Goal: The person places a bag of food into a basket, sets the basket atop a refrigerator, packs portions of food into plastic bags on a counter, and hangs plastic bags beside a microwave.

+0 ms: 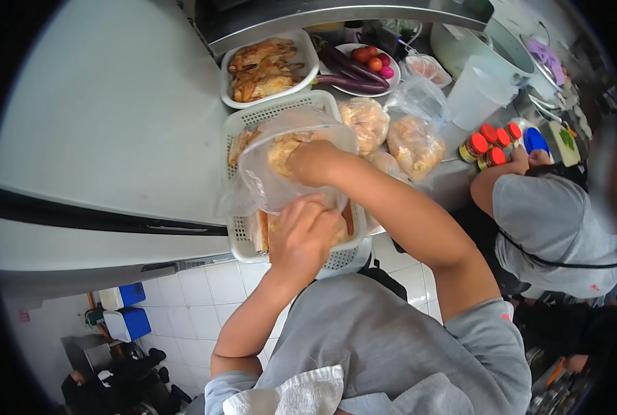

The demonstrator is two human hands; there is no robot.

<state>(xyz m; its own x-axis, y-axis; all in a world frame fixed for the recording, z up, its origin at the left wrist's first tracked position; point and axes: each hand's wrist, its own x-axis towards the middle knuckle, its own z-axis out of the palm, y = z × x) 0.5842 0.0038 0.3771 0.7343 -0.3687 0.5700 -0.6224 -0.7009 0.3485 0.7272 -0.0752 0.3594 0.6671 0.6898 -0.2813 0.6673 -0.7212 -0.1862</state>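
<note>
A clear plastic bag (pixel 256 169) lies spread over a light perforated basket (pixel 330 104) in front of me. My right hand (pixel 312 163) reaches into the bag's mouth, its fingers closed at a pale yellowish piece of chicken (pixel 280 153); the fingertips are partly hidden. Below it, my left hand (pixel 303 234) pinches the near edge of the bag with bent fingers. Browned chicken pieces (pixel 239 145) show in the basket at the bag's left, and more food is partly covered under my left hand.
Behind stands a white tray of browned chicken (pixel 263 69), beside a plate (pixel 393 83) with eggplants (pixel 353 69) and tomatoes (pixel 372 59). Filled bags (pixel 415 146), a plastic jug (pixel 480 93) and red-lidded jars (pixel 473 146) stand right. A co-worker (pixel 557 221) is close at right; a pale appliance (pixel 114 104) borders the left.
</note>
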